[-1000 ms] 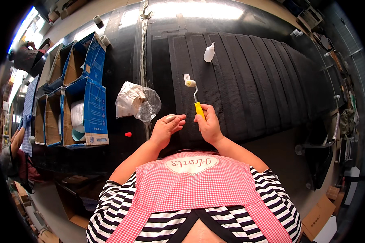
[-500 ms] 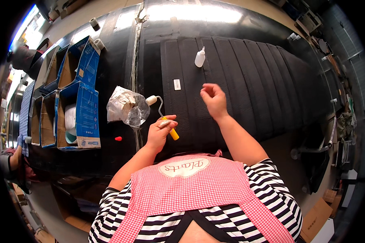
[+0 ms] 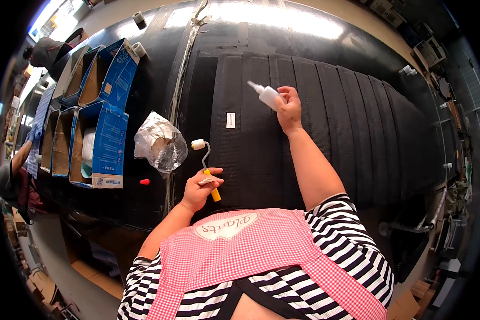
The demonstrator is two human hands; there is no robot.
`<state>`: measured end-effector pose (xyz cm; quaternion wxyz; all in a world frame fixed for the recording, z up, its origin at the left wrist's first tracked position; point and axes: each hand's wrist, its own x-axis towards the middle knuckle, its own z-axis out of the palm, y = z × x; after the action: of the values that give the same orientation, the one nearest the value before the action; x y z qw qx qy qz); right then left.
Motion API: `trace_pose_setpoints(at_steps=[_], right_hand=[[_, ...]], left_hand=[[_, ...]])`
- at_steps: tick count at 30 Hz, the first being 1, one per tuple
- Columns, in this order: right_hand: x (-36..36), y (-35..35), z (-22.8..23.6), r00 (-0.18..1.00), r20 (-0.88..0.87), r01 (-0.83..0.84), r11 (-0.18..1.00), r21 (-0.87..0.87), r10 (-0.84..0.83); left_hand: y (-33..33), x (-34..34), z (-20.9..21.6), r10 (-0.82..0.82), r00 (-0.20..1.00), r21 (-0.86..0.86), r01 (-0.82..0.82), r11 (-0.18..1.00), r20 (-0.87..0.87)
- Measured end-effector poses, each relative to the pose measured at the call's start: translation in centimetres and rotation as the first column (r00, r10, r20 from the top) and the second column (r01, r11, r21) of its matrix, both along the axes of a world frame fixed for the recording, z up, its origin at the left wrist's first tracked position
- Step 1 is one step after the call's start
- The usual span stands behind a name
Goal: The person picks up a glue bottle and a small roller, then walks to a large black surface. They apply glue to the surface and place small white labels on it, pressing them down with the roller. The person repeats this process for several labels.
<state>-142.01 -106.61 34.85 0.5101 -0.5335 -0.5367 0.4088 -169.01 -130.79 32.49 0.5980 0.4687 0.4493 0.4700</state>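
Observation:
In my right hand (image 3: 289,111) is a white squeeze bottle (image 3: 269,97), tilted, its narrow nozzle pointing up and left above the black ribbed sheet (image 3: 325,133). My left hand (image 3: 198,189), near the table's front edge, has its fingers closed round the yellow handle of a small paint roller (image 3: 198,144). The roller's bent wire and pale head point away from me. A small pale, flat piece (image 3: 206,182) also sits between the left fingers; its kind is unclear. On the sheet's left part lies a white label (image 3: 231,120).
A clear plastic bag (image 3: 161,143) with pale contents lies left of the roller, a red cap (image 3: 144,182) nearer me. Blue cardboard bins (image 3: 108,144) stand farther left; one holds a white roll. Another person (image 3: 16,176) works at the far left edge.
My right hand has taken hold of the squeeze bottle and lifted it off the black sheet, tipping it left. My left hand and the roller have shifted slightly towards me. The view has turned a little.

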Motion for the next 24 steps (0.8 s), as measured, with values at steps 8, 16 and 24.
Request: trace_pose_setpoints(at_steps=[8, 16, 24], right_hand=[[3.3, -4.6, 2.1, 0.949, -0.314, -0.139, 0.943, -0.302, 0.039], [1.6, -3.2, 5.1, 0.927, 0.356, -0.165, 0.981, 0.098, 0.121], [2.0, -3.2, 4.2, 0.851, 0.412, -0.385, 0.921, 0.066, 0.326]], left_hand=[[0.1, 0.4, 0.1, 0.029, 0.999, -0.039, -0.028, 0.999, 0.028], [0.3, 0.4, 0.2, 0.042, 0.999, -0.047, -0.041, 0.998, 0.014], [0.4, 0.6, 0.4, 0.036, 0.999, -0.033, -0.036, 0.999, 0.013]])
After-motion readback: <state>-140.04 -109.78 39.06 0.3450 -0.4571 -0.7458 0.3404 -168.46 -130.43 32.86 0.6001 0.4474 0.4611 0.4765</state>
